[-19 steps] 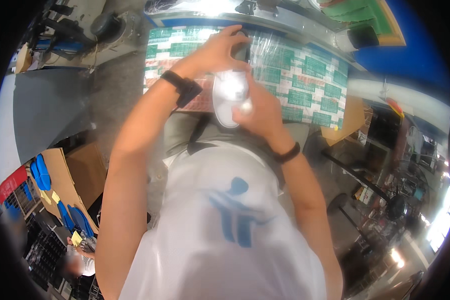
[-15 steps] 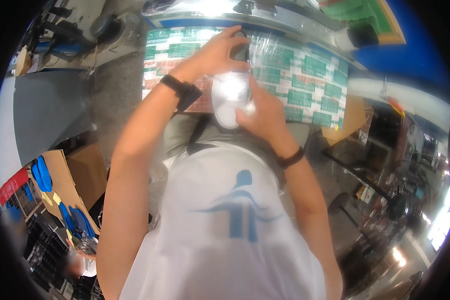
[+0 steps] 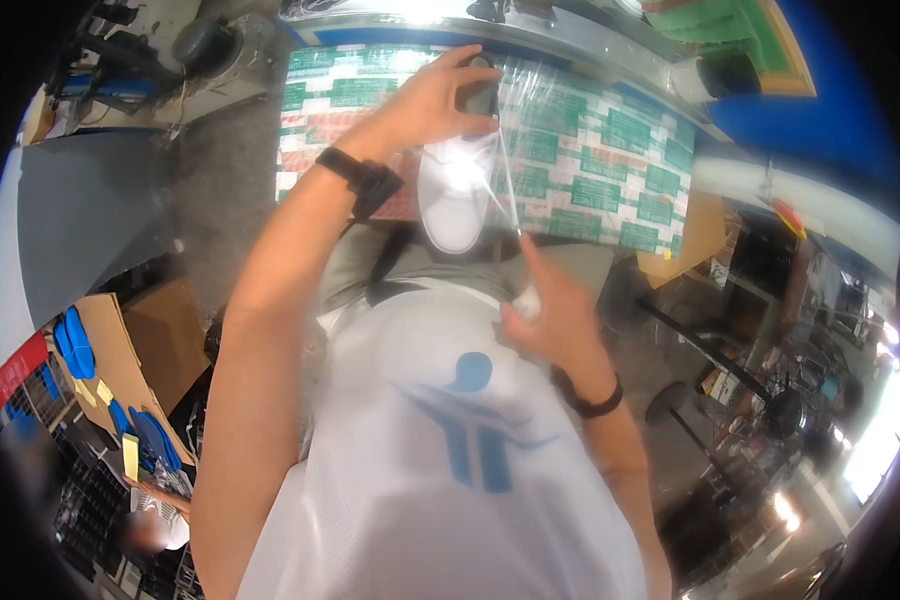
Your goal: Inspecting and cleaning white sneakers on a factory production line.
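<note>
A white shoe [image 3: 454, 205] lies on the work table with its toe toward me and its dark opening away from me. My left hand [image 3: 440, 100] is closed round the ankle end, thumb and fingers curled at the opening. White shoelaces [image 3: 511, 180] run taut from the shoe's upper down to my right hand [image 3: 560, 310], which grips them low and to the right. A small white bit shows between the right thumb and fingers; whether it is bunched lace I cannot tell.
A green-and-white patterned sheet [image 3: 620, 180] under clear plastic covers the table. A cardboard piece with blue shoe-sole-shaped parts [image 3: 75, 345] stands at left, near another person's arm [image 3: 165, 497]. A metal stand with dark round ends [image 3: 715, 350] stands at right.
My right hand has moved off the shoe's side, down and to the right, drawing the laces out tight. The left hand still holds the ankle end.
</note>
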A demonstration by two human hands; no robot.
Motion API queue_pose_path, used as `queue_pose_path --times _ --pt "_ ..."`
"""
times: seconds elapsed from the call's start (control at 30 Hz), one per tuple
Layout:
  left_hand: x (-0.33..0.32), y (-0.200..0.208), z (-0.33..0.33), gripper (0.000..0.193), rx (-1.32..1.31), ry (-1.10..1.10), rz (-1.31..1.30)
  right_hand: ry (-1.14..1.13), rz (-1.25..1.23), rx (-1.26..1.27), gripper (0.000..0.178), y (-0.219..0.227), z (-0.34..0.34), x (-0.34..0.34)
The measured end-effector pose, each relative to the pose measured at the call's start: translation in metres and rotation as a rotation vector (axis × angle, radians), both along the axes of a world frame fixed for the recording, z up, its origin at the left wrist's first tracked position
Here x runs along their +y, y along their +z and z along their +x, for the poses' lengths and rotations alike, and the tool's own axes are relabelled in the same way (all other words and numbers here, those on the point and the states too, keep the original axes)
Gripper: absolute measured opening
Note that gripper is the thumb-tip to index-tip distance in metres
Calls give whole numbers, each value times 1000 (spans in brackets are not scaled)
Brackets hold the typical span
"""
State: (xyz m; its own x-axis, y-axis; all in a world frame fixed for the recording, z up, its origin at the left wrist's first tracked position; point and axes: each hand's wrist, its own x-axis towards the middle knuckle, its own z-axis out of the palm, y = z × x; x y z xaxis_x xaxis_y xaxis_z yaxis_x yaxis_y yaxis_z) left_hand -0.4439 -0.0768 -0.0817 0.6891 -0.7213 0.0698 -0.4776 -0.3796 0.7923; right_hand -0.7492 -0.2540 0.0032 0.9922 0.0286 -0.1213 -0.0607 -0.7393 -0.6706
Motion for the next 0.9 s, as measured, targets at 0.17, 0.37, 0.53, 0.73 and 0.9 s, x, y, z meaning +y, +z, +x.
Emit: queue_pose_path --times 0.17,0.37,0.53,0.73,0.9 --pt "4 4 -1 72 61 18 -30 -173 255 -82 81 -47 67 8" --pt "-2 3 -1 75 69 10 5 -170 116 -240 84 -68 90 17" --pt "2 4 0 73 48 16 23 -16 -52 -220 93 -34 50 27" --pt "3 1 -2 75 5 41 16 58 -156 -363 102 -38 48 33" --pt "1 7 -1 77 29 14 10 72 -212 -416 101 -64 98 43"
